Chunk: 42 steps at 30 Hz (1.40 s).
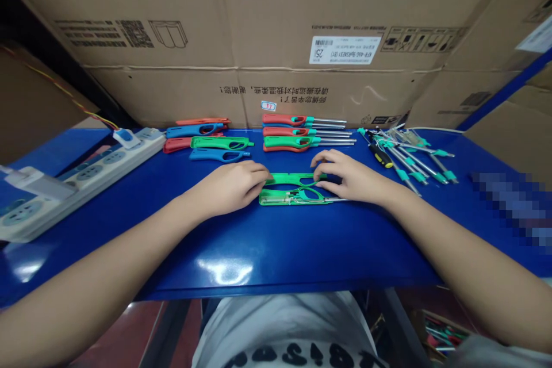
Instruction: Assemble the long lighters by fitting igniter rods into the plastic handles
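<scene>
Between my hands is a green lighter shell half, its hollow side facing me. My left hand pinches its left end. Around its right end, by the trigger opening, curl the fingers of my right hand. Just below, on the blue table, lies a second green shell half with the inner parts and a metal tube set in it. The two halves are close together, and I cannot tell whether they touch.
Behind lie assembled lighters with metal tubes. Loose coloured shell halves are at back left, beside a power strip. Metal tubes with teal parts and a yellow-black screwdriver lie right. A cardboard wall stands behind.
</scene>
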{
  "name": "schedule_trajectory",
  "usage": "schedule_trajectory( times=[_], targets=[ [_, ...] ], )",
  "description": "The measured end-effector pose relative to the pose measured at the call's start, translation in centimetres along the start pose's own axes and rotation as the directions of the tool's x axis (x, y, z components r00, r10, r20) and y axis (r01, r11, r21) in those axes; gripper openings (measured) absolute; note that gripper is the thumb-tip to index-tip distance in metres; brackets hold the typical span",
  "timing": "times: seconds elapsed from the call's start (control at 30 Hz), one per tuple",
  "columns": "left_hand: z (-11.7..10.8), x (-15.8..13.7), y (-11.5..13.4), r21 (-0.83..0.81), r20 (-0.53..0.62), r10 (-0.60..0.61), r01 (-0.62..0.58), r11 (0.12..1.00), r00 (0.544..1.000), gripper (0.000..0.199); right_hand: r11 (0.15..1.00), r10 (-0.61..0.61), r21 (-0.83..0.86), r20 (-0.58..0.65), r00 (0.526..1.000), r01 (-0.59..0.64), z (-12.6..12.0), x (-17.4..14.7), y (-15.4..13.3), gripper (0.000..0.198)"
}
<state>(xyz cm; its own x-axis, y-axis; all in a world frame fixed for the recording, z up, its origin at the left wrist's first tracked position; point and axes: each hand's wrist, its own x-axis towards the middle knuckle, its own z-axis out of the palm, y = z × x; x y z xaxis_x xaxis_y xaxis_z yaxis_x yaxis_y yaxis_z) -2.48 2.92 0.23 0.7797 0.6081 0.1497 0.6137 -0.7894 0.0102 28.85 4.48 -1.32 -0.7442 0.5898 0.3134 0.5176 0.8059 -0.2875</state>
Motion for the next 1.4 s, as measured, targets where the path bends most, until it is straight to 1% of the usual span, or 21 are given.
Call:
schedule_trajectory(
  times=[0.13,0.2,0.23,0.27,0.3,0.37,0.43,0.47,0.57,0.63,0.73,0.87,0.93,1.0,1.03,1.1,1.13,1.17,1.23,1.3,1.4],
  targets=[
    [-0.1,0.0,0.3,-0.013,-0.05,-0.004,0.004,1.0,0.999,0.029,0.993,0.115,0.011,-0.016,0.993,-0.114,0.0,0.1,-0.1,0.012],
    [0.0,0.1,0.3,-0.007,-0.107,-0.01,0.01,1.0,0.994,0.03,0.977,0.203,0.083,-0.075,0.976,-0.197,0.2,0.2,-0.3,0.016],
    [0.0,0.1,0.4,-0.005,-0.144,-0.011,0.01,1.0,0.99,0.031,0.955,0.267,0.163,-0.106,0.958,-0.248,0.3,0.4,-0.5,0.018],
    [0.0,0.1,0.5,-0.008,-0.179,-0.008,0.006,1.0,0.984,0.032,0.913,0.346,0.274,-0.121,0.931,-0.304,0.4,0.5,-0.8,0.021],
    [-0.1,0.1,0.6,-0.017,-0.205,0.0,-0.004,1.0,0.979,0.032,0.842,0.431,0.404,-0.107,0.896,-0.357,0.5,0.7,-1.0,0.026],
    [-0.3,0.1,0.7,-0.041,-0.231,0.012,-0.023,0.999,0.973,0.029,0.636,0.565,0.638,-0.002,0.825,-0.434,0.7,1.1,-1.6,0.037],
    [-0.6,0.1,0.9,-0.065,-0.22,0.031,-0.046,0.997,0.975,0.026,0.443,0.614,0.762,0.127,0.779,-0.473,0.7,1.4,-2.0,0.046],
    [-0.8,0.0,0.9,-0.077,-0.207,0.042,-0.059,0.995,0.977,0.025,0.379,0.62,0.788,0.173,0.766,-0.485,0.6,1.5,-2.2,0.048],
    [-1.1,-0.1,1.0,-0.109,-0.163,0.075,-0.093,0.99,0.984,0.029,0.269,0.614,0.823,0.253,0.747,-0.5,0.5,1.6,-2.7,0.048],
    [-1.2,-0.2,1.0,-0.125,-0.136,0.082,-0.099,0.987,0.987,0.029,0.241,0.599,0.834,0.274,0.752,-0.496,0.4,1.6,-2.9,0.046],
    [-1.0,-0.2,1.1,-0.166,-0.112,0.082,-0.1,0.981,0.99,0.028,0.262,0.56,0.826,0.291,0.776,-0.499,0.3,1.5,-3.2,0.045],
    [-0.8,-0.2,1.2,-0.182,-0.119,0.065,-0.086,0.98,0.991,0.035,0.292,0.511,0.809,0.319,0.798,-0.51,0.2,1.4,-3.3,0.047],
    [-0.8,-0.1,1.3,-0.185,-0.109,0.057,-0.077,0.98,0.992,0.035,0.329,0.485,0.789,0.33,0.81,-0.519,0.2,1.2,-3.2,0.049],
    [-0.8,-0.1,1.4,-0.207,-0.104,0.059,-0.08,0.975,0.993,0.034,0.432,0.448,0.747,0.308,0.839,-0.505,0.2,1.1,-3.2,0.049],
    [-0.8,-0.1,1.4,-0.223,-0.102,0.06,-0.081,0.971,0.993,0.034,0.516,0.422,0.713,0.27,0.865,-0.475,0.2,1.0,-3.1,0.049],
    [-0.8,-0.2,1.5,-0.257,-0.093,0.058,-0.08,0.963,0.994,0.034,0.711,0.347,0.6,0.154,0.925,-0.366,0.3,0.9,-3.1,0.046],
    [-0.8,-0.2,1.5,-0.27,-0.082,0.056,-0.076,0.96,0.995,0.034,0.795,0.297,0.527,0.097,0.95,-0.302,0.4,0.8,-3.1,0.044],
    [-0.8,-0.2,1.6,-0.277,-0.068,0.055,-0.072,0.958,0.996,0.033,0.857,0.244,0.454,0.059,0.968,-0.244,0.4,0.8,-3.0,0.042],
    [-0.8,-0.2,1.7,-0.273,-0.045,0.056,-0.066,0.96,0.997,0.033,0.92,0.162,0.355,0.037,0.986,-0.164,0.5,0.7,-2.9,0.038],
    [-0.7,-0.2,1.8,-0.264,-0.024,0.056,-0.061,0.963,0.998,0.033,0.938,0.116,0.322,0.047,0.992,-0.125,0.5,0.6,-2.8,0.036],
    [-0.7,-0.1,2.0,-0.271,-0.004,0.05,-0.049,0.961,0.999,0.033,0.948,0.095,0.3,0.061,0.994,-0.109,0.7,0.6,-2.7,0.032]
  ],
)
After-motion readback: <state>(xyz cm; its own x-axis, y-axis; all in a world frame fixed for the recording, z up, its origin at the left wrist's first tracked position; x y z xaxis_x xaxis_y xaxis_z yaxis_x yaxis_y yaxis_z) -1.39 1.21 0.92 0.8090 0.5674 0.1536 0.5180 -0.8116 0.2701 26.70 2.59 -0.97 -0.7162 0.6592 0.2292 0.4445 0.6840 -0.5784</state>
